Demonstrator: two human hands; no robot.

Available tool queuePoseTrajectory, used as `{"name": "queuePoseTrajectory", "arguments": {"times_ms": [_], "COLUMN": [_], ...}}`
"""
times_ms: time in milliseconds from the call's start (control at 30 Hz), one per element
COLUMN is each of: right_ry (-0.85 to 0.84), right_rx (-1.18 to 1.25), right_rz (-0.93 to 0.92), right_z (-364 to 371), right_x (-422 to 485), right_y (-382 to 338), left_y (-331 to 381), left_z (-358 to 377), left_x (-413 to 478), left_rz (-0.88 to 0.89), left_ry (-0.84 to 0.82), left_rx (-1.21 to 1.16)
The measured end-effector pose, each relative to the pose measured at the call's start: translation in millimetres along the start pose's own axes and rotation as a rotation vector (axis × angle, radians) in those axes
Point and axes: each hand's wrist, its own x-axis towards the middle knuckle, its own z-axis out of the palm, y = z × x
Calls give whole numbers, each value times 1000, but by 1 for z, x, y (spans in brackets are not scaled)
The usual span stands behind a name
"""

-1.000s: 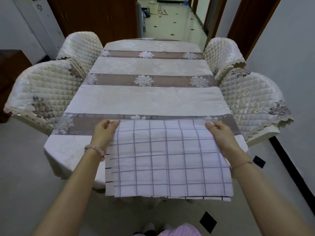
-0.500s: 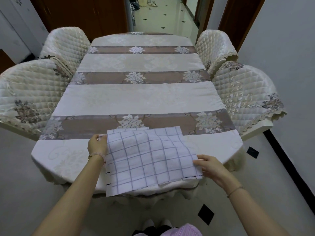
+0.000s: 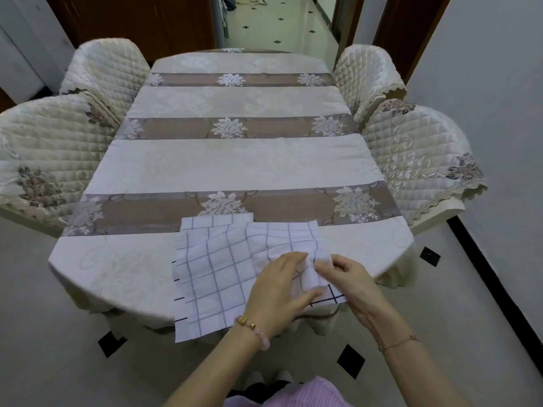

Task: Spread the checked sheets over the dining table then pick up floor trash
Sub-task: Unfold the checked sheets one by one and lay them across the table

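While the folded checked sheets point(image 3: 223, 268) lie at the near edge of the bench point(image 3: 235, 165), overhanging it, the left grip point(image 3: 279, 289) and right grip point(image 3: 349, 277) both pinch a raised fold of cloth near their right corner.

No readable text, labels, brands, numbers or signs: checked sheets point(image 3: 223, 277) at 6 o'clock carry only grid lines, the dining table point(image 3: 235, 160) cloth only floral bands, the chair covers point(image 3: 44, 148) at 9 and 3 o'clock only embroidery.
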Motion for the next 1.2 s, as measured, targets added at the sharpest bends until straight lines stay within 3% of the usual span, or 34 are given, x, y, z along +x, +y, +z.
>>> {"name": "queuePoseTrajectory", "arguments": {"times_ms": [333, 600, 900, 1200], "right_ry": [-82, 110, 222, 266], "right_rx": [209, 223, 186, -27], "right_rz": [-46, -87, -91, -37], "right_z": [-9, -41, -80, -69], "right_x": [-23, -21, 50, 112], "right_y": [-13, -40, -89, -65], "left_y": [10, 3, -67, -138], "left_z": [-30, -108, -214, -210], "left_x": [18, 61, 103, 74], "left_rz": [40, -172, -344, -669], "left_ry": [232, 362, 610, 505], "left_rx": [-121, -517, -342, -319]}}
